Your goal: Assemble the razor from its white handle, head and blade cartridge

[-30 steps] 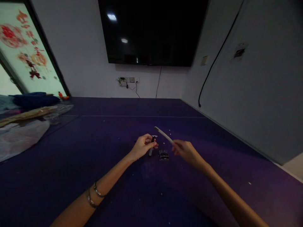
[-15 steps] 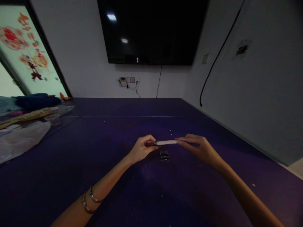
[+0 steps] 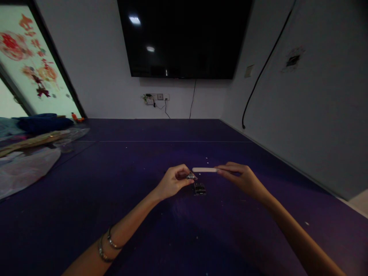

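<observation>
1. From where I stand, the pale strip is up in the middle of the scene, above the purple surface, between the two hands.
2. Its long axis runs left to right, nearly level; the rounded free end points left, towards the other hand, and the opposite end goes in under the right fingertips.
3. The right hand has that end pinched between thumb and fingers.
4. The left hand is pinching a small shiny piece with thumb and forefinger; its exact shape is too small for me to make out.
5. The strip's free end lies just beside that piece, a little to its far side; whether they touch, I can't tell.
6. My guess at the step in hand: strip and piece are being held up to one another. The next move calls for a firm pinch on both sides and the tip squared to the piece.
7. Just nearer than the strip, a small dark item lies on the surface.
8. Further out, crumpled clear plastic and dark blue cloth lie at the left, and a big dark television hangs on the far wall.
</observation>
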A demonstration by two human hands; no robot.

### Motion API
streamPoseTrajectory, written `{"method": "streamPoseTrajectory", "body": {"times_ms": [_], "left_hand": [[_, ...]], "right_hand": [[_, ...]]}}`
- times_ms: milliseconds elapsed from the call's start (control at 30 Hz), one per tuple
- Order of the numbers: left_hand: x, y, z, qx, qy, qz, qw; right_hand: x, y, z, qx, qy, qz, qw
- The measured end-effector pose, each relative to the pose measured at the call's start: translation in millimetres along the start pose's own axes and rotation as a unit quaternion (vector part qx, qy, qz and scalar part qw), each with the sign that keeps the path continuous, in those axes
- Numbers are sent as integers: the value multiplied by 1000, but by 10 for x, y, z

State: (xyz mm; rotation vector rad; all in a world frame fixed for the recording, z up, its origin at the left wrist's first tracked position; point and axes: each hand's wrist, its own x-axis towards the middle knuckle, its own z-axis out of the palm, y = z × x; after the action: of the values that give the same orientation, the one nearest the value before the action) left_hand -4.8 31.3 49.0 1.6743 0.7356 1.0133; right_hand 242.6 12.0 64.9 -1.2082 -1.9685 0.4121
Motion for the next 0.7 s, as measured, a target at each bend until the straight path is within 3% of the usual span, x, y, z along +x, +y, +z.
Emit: {"method": "streamPoseTrajectory", "body": {"times_ms": [133, 267, 400, 533, 700], "left_hand": [[-4, -5, 4, 16, 8, 0, 1000], [-5, -26, -4, 0, -1, 3, 1000], [-5, -29, -10, 17, 4, 0, 1000], [-5, -22, -5, 7, -4, -3, 1000], [-9, -22, 7, 22, -7, -3, 1000]], "right_hand": [[-11, -12, -6, 20, -45, -13, 999], [-15, -26, -10, 6, -4, 7, 1000], [-14, -54, -20, 21, -41, -9, 999], [-13, -61, -18, 8, -9, 4, 1000], [-19, -85, -22, 12, -39, -14, 999]]}}
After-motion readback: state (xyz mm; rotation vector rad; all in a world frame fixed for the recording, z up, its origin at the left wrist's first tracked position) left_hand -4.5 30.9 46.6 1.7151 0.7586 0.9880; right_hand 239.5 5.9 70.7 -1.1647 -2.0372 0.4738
